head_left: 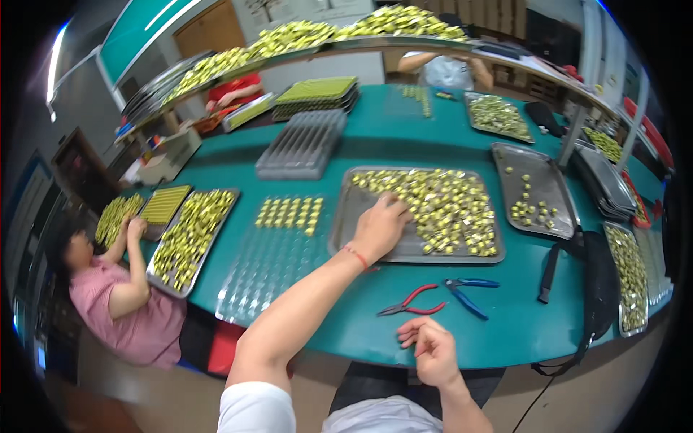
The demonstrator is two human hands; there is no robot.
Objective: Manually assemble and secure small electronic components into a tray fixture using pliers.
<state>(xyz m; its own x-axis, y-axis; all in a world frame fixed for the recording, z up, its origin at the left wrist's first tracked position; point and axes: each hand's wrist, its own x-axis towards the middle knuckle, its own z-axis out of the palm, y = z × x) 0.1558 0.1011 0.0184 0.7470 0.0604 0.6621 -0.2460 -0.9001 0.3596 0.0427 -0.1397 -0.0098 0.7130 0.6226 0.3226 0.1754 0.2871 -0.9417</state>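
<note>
Left grip [382, 227] at pieces [458, 213]: small, blocky, yellow, loosely heaped.

The left arm [299, 317] stretches forward, the left hand [382, 227] palm down — the right hand [433, 353] hangs nearer in, loosely half-curled.

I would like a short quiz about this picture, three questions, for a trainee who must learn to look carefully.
1. Which hand of the camera wearer reaches into the big tray of yellow pieces in the middle?
2. Fill in: the clear plastic sheet lies to the ____ of that tray.
3. Where are the red-handled pliers? (a) in that tray; (b) on the green table; (c) on that sheet.

Key: 1. The left hand. 2. left. 3. b.
</note>
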